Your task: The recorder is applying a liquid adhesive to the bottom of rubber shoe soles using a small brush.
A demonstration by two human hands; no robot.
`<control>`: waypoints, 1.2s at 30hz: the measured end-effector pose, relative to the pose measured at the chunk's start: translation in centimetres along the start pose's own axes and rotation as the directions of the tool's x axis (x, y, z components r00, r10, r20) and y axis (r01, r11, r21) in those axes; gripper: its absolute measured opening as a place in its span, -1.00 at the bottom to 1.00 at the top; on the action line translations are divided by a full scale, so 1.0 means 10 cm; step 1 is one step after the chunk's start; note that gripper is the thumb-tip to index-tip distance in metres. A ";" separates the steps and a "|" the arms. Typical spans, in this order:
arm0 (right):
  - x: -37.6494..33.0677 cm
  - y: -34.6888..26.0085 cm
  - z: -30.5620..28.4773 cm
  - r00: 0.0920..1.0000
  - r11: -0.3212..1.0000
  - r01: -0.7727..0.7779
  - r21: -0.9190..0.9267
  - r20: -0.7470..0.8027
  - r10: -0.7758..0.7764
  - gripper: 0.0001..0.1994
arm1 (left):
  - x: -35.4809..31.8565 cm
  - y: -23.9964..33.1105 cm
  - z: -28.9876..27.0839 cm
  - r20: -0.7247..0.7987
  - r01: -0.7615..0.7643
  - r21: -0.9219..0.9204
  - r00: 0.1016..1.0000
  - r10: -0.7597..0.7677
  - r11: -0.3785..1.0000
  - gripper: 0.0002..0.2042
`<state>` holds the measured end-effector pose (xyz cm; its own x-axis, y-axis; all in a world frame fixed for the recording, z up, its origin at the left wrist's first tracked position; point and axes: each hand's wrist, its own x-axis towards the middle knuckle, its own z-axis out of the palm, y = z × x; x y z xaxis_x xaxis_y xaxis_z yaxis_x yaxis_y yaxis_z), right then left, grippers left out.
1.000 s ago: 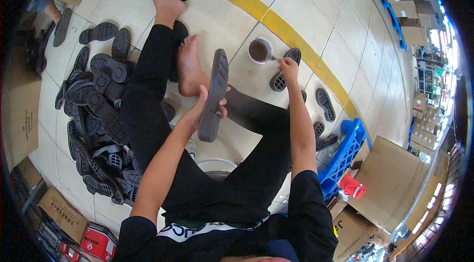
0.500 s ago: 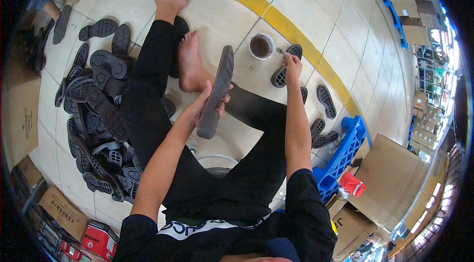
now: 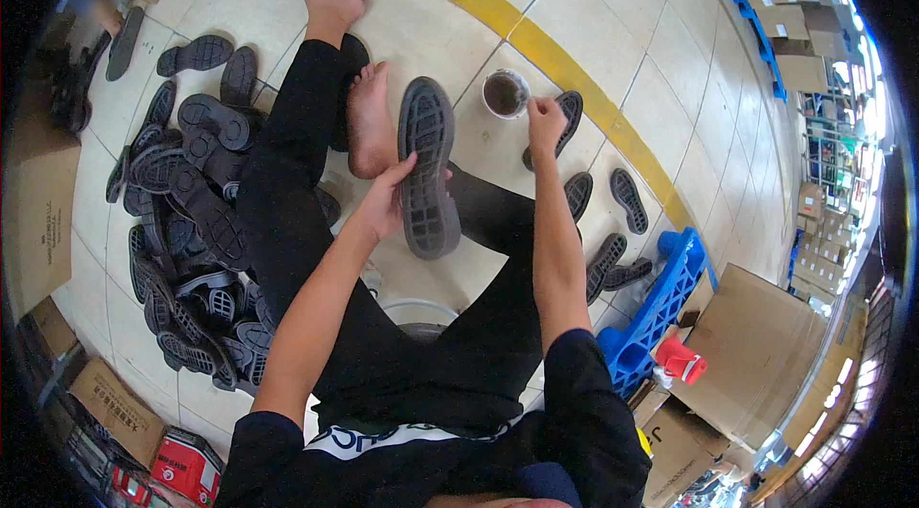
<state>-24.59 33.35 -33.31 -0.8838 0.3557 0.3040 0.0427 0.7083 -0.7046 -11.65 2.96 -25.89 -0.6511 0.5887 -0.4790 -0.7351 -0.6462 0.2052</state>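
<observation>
My left hand (image 3: 388, 202) grips a dark shoe sole (image 3: 427, 163) by its edge, over my lap. The sole's hollow, ribbed side faces me. On the right, my right hand (image 3: 546, 128) is closed in a pinch beside a white cup (image 3: 504, 94) of brown liquid. It holds what looks like a small brush, its tip at the cup's right rim; the fingers hide most of it. Just beyond that hand a sole (image 3: 567, 121) lies on the floor, partly covered. Several more, such as one ribbed sole (image 3: 629, 201), lie to its right.
A heap of dark soles (image 3: 196, 221) covers the floor at my left. A blue plastic pallet (image 3: 651, 312) and a cardboard box (image 3: 751, 355) stand at the right, with a red container (image 3: 682, 361) nearby. A yellow floor line (image 3: 555, 63) curves past the cup.
My right hand has moved left and down, bringing the small brush to the cup. The sole in my left hand has turned from edge-on to show its ribbed side.
</observation>
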 end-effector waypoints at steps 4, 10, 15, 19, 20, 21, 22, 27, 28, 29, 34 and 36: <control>-0.20 -0.33 0.05 0.868 0.541 -0.408 0.736 0.129 0.480 -0.85 | -0.08 0.09 0.11 -0.013 0.003 0.070 1.000 -0.002 0.998 -0.42; -1.00 -1.24 -0.63 0.568 -0.411 -0.606 0.681 0.733 0.375 -0.86 | -0.23 0.05 0.25 0.207 -0.052 0.113 0.978 0.027 0.992 -0.36; -1.46 -1.89 -1.31 0.584 -0.401 -0.656 0.640 0.766 0.268 -0.87 | -0.54 -0.12 0.42 0.152 -0.088 0.423 0.988 0.025 0.902 -0.41; -1.55 -2.20 -1.58 0.731 -0.140 -0.588 0.797 0.597 0.330 -0.86 | -0.78 -0.25 0.62 0.283 -0.197 0.481 0.957 0.061 0.854 -0.41; -1.55 -2.25 -1.63 0.751 -0.143 -0.560 0.816 0.573 0.329 -0.86 | -0.83 -0.28 0.67 0.293 -0.198 0.497 0.955 0.051 0.845 -0.41; -1.55 -2.29 -1.67 0.775 -0.076 -0.558 0.826 0.552 0.308 -0.87 | -0.88 -0.31 0.72 0.314 -0.236 0.497 0.946 0.080 0.835 -0.40; -1.55 -2.32 -1.69 0.797 -0.008 -0.554 0.832 0.533 0.285 -0.87 | -0.93 -0.33 0.76 0.343 -0.280 0.485 0.932 0.115 0.828 -0.39; -1.54 -2.46 -1.73 0.822 -0.009 -0.509 0.861 0.489 0.291 -0.89 | -1.12 -0.45 0.89 0.392 -0.368 0.512 0.904 0.170 0.776 -0.40; -1.54 -2.48 -1.73 0.824 -0.009 -0.503 0.864 0.483 0.296 -0.89 | -1.15 -0.47 0.90 0.408 -0.396 0.509 0.893 0.191 0.764 -0.41; -1.54 -2.51 -1.73 0.826 -0.012 -0.501 0.865 0.482 0.293 -0.89 | -1.18 -0.49 0.91 0.399 -0.388 0.518 0.898 0.186 0.762 -0.41; -1.54 -2.60 -1.72 0.818 -0.032 -0.487 0.873 0.469 0.333 -0.85 | -1.28 -0.57 0.91 0.392 -0.389 0.509 0.899 0.196 0.767 -0.40; -1.55 -2.63 -1.72 0.819 -0.037 -0.487 0.873 0.470 0.329 -0.84 | -1.31 -0.57 0.91 0.392 -0.391 0.522 0.899 0.193 0.758 -0.39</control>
<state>-3.99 19.76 -8.46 -0.9287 0.2375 -0.2847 0.0219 -0.7313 -0.6817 -0.64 3.31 -13.01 -0.8018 0.5949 -0.0562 -0.4010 -0.4660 0.7887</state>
